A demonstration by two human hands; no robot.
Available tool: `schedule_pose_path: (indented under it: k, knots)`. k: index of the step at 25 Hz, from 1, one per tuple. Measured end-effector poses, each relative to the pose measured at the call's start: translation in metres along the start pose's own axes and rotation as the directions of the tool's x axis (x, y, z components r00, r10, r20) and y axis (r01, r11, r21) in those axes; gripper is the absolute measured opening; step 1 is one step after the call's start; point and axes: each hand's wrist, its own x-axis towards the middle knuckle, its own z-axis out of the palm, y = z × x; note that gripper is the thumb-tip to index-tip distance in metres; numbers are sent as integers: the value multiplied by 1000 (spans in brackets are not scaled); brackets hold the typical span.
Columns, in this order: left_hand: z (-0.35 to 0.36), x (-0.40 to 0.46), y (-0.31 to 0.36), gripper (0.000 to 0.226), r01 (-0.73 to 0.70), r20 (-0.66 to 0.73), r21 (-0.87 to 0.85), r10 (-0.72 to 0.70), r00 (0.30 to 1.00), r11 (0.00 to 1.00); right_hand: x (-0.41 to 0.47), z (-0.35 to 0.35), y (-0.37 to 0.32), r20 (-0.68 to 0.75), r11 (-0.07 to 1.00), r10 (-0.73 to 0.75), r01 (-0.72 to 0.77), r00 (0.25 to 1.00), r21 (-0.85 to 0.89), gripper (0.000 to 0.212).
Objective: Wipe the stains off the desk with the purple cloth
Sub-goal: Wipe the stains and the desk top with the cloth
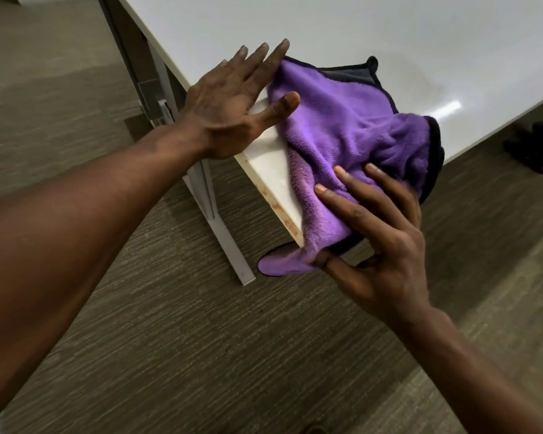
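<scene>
Head view: purple cloth (351, 120) lies bunched on the near corner of the white desk (326, 29), black trim along its far and right edges, a dark grey underside showing at the far corner. One flap hangs off the corner toward the carpet (170, 339). Right hand (380, 245) sits on the cloth's near end, right at the corner: fingers spread, fingertips (322, 190) pressing down on the purple pile, thumb down at the hanging flap where the fabric gathers against it. Looks like a loose clamp of the cloth between thumb and fingers, but the underside contact is hidden, so can't confirm a true pinch. Left hand (229, 101) lies flat, palm down, across the desk's left edge, fingers splayed and straight; index finger and thumb tip touch the cloth's left border, the other fingers are on bare desk just beside it. Not gripping anything. Orange-brown marks show on the pale edge strip (279, 211) of the desk below the cloth. Grey desk leg (220, 233) runs down to the carpet.
</scene>
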Motion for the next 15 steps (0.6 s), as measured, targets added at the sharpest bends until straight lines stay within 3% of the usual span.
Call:
schedule_pose_path:
  k: [3, 8, 15]
  knots:
    - [0, 0, -1, 88, 4, -1, 3, -4, 1000, 1000, -2, 4, -4, -2, 1000, -14, 14, 1000, 9, 58]
    - [2, 0, -2, 88, -1, -13, -20, 1, 1000, 1000, 9, -21, 20, 122, 996, -69, 61, 990, 70, 49]
    - [2, 1, -1, 88, -12, -1, 12, 12, 1000, 1000, -4, 2, -15, -21, 1000, 15, -15, 1000, 19, 57]
